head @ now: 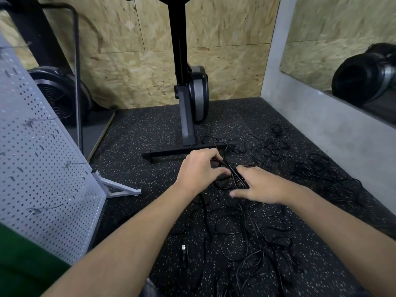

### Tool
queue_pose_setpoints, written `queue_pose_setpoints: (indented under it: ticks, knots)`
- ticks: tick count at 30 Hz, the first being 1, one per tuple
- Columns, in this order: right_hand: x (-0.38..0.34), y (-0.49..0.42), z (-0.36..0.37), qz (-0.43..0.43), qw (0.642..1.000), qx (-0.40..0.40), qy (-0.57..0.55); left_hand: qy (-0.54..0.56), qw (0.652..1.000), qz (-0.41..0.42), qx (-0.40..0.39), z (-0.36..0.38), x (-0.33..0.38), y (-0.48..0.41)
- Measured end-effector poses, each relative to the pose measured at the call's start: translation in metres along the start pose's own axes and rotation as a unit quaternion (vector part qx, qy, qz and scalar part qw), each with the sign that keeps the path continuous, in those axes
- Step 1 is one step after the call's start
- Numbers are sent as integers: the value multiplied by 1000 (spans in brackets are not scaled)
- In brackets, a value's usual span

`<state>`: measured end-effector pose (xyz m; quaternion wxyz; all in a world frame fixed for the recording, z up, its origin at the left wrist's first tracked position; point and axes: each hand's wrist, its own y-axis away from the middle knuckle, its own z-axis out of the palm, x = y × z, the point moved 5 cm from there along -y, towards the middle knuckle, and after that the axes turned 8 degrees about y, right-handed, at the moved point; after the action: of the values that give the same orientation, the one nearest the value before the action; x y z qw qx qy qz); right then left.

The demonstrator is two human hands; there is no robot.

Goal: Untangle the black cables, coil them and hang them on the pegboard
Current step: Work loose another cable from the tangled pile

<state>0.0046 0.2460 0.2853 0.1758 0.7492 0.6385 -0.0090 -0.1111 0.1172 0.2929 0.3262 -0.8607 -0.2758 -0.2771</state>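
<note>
A tangle of thin black cables [246, 228] sprawls over the speckled black floor mat in front of me, with more loose loops [270, 148] further right. My left hand [199, 168] is closed around a small bunch of black cable strands [232, 174] above the mat. My right hand [261, 185] grips the same bunch from the right, thumb stretched out below. A cable plug with a pale tip [183, 248] lies near my left forearm. The grey pegboard [42, 168] stands tilted at the left, with several metal hooks and no cables on it.
A black exercise machine [188, 93] stands on its crossbar foot [182, 152] just beyond my hands. The pegboard's grey metal foot [116, 188] juts onto the mat. A fan [62, 95] sits behind the pegboard. A grey concrete ledge [321, 125] bounds the right side.
</note>
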Motion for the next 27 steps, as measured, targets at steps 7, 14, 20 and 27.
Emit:
queue_pose_setpoints:
  ticks: [7, 14, 20, 27]
  knots:
    - [13, -2, 1, -13, 999, 9, -34, 3, 999, 18, -31, 4, -5, -4]
    - [21, 2, -6, -22, 982, 32, -185, 56, 977, -43, -199, 15, -18, 4]
    - [23, 1, -8, -60, 963, -18, -263, 35, 979, -41, -197, 10, -14, 3]
    - [25, 1, -5, -37, 979, -53, -194, -43, 981, 5, -191, 13, -9, -2]
